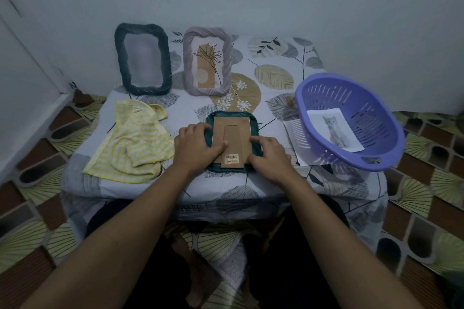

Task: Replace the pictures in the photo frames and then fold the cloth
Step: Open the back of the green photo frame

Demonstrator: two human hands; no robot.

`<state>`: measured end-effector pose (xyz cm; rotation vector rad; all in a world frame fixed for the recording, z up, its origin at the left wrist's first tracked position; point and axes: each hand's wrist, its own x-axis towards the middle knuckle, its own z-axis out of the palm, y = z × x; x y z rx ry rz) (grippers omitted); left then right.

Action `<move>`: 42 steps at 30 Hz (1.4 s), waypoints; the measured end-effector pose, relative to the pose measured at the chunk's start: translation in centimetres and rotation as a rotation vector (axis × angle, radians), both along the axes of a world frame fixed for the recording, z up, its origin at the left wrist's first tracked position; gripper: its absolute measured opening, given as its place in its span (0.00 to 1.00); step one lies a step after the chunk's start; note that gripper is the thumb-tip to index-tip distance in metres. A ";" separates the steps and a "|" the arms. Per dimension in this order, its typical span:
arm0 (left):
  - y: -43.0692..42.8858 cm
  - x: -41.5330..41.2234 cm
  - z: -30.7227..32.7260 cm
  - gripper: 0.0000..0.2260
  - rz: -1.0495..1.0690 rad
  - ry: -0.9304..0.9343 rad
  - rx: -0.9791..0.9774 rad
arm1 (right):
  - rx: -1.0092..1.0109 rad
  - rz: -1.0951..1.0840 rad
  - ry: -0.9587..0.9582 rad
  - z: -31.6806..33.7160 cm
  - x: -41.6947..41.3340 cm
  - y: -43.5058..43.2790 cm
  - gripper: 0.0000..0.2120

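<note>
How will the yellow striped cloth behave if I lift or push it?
Probably floppy: the cloth lies crumpled in soft folds. It looks thin, so likely light. Pushed, it may bunch up rather than slide, as it rests on a fabric table cover.

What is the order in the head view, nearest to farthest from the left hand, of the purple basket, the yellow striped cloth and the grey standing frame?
From the left hand:
1. yellow striped cloth, just to its left.
2. grey standing frame, behind it, toward the wall.
3. purple basket, far to the right.
</note>
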<state>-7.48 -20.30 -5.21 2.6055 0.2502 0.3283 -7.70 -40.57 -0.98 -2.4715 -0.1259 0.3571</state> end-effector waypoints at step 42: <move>-3.3 -0.7 0.6 0.33 -0.101 0.014 -0.177 | 0.167 -0.352 -0.087 0.5 1.0 -1.5 0.13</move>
